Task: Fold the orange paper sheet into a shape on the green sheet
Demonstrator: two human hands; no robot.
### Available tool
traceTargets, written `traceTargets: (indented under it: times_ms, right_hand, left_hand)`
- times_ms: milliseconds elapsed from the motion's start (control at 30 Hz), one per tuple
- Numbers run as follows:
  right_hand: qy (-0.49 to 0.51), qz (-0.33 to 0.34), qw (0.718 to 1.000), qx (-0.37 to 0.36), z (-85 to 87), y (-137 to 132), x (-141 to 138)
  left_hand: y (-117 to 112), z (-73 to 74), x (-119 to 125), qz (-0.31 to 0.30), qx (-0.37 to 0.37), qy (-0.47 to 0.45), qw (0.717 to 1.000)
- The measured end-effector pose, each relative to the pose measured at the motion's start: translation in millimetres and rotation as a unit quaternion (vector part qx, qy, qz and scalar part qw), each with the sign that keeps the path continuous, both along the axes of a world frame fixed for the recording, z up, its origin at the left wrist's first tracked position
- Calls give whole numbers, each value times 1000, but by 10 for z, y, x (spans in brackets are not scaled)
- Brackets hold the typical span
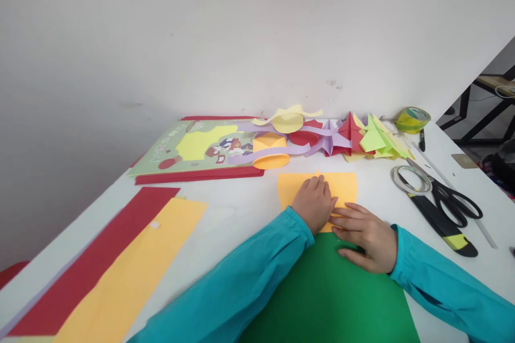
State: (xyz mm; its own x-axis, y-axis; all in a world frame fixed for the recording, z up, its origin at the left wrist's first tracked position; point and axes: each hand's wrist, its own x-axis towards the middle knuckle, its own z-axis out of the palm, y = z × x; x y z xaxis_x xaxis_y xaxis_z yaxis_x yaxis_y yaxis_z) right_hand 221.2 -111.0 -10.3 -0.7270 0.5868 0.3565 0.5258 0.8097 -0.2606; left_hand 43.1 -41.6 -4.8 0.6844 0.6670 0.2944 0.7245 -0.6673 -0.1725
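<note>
A yellow-orange paper piece [344, 185] with rounded sides lies on the table, partly covering the top of a large green paper sheet [341, 300]. My left hand [315, 203] presses down on the orange paper, its fingers close together and lying against it. Just to its right, my right hand [366, 236] rests with spread fingers, its fingertips on the orange paper's lower part and its thumb over the green sheet. Both hands nearly meet at the fingertips. The lower middle of the orange paper is hidden beneath them.
Red [100, 257] and orange paper strips [140, 262] lie at left. Behind are a picture pad [161, 155], a curled orange paper shape [270, 161] and folded paper stars [330, 136]. At right sit scissors [450, 203], a utility knife [438, 220] and tape rolls [413, 119].
</note>
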Motion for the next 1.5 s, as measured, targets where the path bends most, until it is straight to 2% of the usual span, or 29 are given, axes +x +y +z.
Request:
traceTargets:
  times_ms: [233,500,767,1033,1167,1333,1500]
  right_hand:
    - [1,3,1000,-6,0,0,2]
    - [18,6,1000,-19,24,8,-5]
    - [21,8,999,-27,25,9,-4]
    - [22,7,1000,-18,60,12,-11]
    - [24,5,999,-20,51,8,-6]
    - [38,6,999,-23,15,4,-1]
    - [27,1,999,-22,1,6,0]
  left_hand:
    - [-43,43,-26,-51,6,21,998]
    - [-131,145,-71,-78,-54,19,995]
    - [-176,113,-101,-111,-58,-22,992]
    - [-226,47,-159,-166,-46,-111,979]
    - [-239,-21,-159,-150,-30,-125,980]
    - [-268,-52,-149,-65,-58,-100,991]
    - [-249,-33,-168,-53,-81,-86,992]
